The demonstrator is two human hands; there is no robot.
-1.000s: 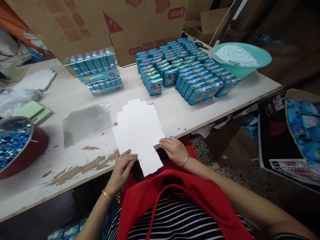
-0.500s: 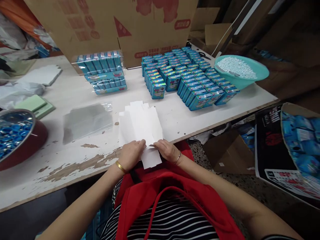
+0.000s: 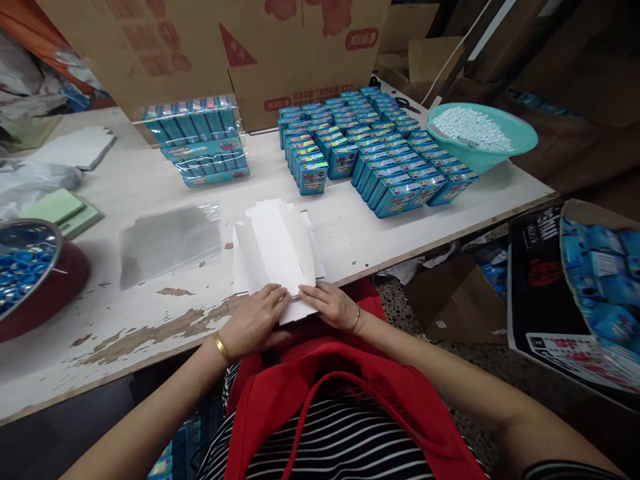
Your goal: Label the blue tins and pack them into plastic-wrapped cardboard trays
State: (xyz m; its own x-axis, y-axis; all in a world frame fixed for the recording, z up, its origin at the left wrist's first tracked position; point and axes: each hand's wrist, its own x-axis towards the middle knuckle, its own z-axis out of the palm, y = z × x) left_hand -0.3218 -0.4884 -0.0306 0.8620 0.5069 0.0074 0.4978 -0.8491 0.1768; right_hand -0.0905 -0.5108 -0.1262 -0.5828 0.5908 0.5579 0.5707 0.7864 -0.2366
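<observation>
A white cardboard box blank lies at the table's front edge, its side walls partly raised along the creases. My left hand, with a gold bracelet, grips the left of its near end, the fingers on top of the crease. Opposite it, my right hand has its fingers on the right of the same end and grips the card there. Between and below my fingers the near flap sticks out toward my body. More white card shows under the blank. Left of it lie clear plastic bags.
Rows of small blue candy boxes stand beyond, beside wrapped packs. A turquoise basin of white pieces is at right, a dark red bowl at left. A large carton stands behind; an open carton is right below.
Both hands have shifted their fingers flatter over the blank's near end. Its side walls stand up more, and the near flap shows less. My left thumb has moved down toward my body.
</observation>
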